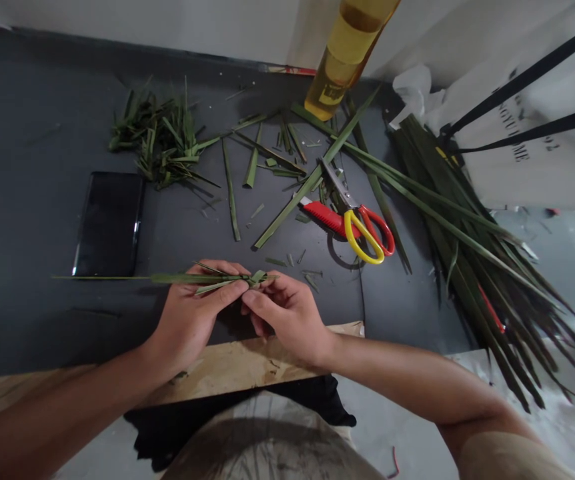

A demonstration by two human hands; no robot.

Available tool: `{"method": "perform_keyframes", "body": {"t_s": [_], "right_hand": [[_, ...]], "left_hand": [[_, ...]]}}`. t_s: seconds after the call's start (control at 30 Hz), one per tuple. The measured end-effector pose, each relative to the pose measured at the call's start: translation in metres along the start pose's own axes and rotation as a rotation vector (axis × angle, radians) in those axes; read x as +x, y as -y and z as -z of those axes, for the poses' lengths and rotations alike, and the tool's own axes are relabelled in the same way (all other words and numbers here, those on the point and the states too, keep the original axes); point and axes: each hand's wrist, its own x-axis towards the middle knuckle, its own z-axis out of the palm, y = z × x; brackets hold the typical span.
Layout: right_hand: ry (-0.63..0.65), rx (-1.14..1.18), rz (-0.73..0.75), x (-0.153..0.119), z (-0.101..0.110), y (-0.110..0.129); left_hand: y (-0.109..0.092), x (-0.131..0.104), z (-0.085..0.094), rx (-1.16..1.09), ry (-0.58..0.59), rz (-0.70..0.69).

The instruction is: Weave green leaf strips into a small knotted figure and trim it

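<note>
Between my two hands is a folded palm-leaf piece [259,277], with a small knotted end at the right and long strips running left. My left hand [195,303] is closed around the strips, thumb on top near the knot. My right hand [287,310] pinches the knotted end between thumb and fingers. One thin strand stretches left past the lower edge of a black phone [109,223]. Beyond my hands lie scissors [362,227] with one yellow and one red handle, resting over a red utility knife [325,217].
A heap of woven or cut leaf pieces [165,137] lies at the back left. Leaf strips and scraps [252,163] litter the middle. A bottle of yellow liquid [337,67] stands at the back. Long leaves [447,220] overhang the table's right edge beside a white bag [532,133].
</note>
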Motion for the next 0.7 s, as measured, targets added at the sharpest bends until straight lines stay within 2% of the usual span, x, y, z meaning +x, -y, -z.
{"method": "perform_keyframes", "body": {"t_s": [0.3, 0.47, 0.57, 0.7], "right_hand": [[0.035, -0.124, -0.055, 0.003, -0.004, 0.001], [0.09, -0.24, 0.02, 0.004, -0.001, -0.005], [0.131, -0.298, 0.062, 0.004, 0.005, 0.0], [0.016, -0.288, 0.047, 0.002, 0.009, 0.01]], "left_hand": [[-0.004, 0.0, -0.003, -0.023, -0.004, 0.058], [-0.001, -0.001, 0.002, 0.021, -0.005, 0.076], [-0.002, 0.0, 0.003, 0.045, 0.001, 0.08], [-0.005, 0.001, 0.003, 0.078, -0.006, 0.051]]}}
